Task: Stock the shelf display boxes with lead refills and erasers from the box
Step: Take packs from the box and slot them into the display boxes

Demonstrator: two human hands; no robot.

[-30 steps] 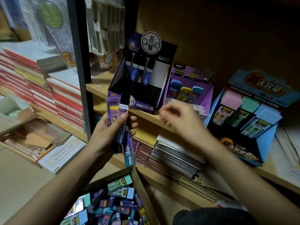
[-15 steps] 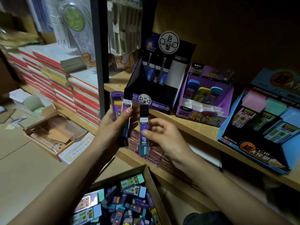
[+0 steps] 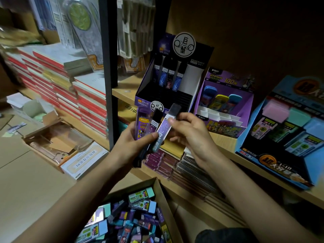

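In front of the wooden shelf (image 3: 125,91), the right hand (image 3: 191,135) now pinches one starry purple lead refill (image 3: 165,128) between its thumb and fingers. A second ago this hand was held out near the shelf with nothing in it. Then it came back and took the refill from the bunch. Half a second ago the refill stood straight up. Now it leans, and its dark cap points up toward the black display box (image 3: 145,81).

The left hand (image 3: 135,144) has its fingers curled round the rest of the bunch (image 3: 141,120): a see-through purple case and at least one more dark-capped refill. It has stayed in about the same place, just beside the right hand.

The black display box has four refills standing in its back row. The dark slots in front of them look bare. I think the picked refill is on its way to one of those slots.

Next to it, the purple display box (image 3: 246,109) holds three erasers at the back, with bare white slots in front.

Down below, the cardboard box (image 3: 163,195) is full of refills and erasers, so I think most of the job is not done yet.
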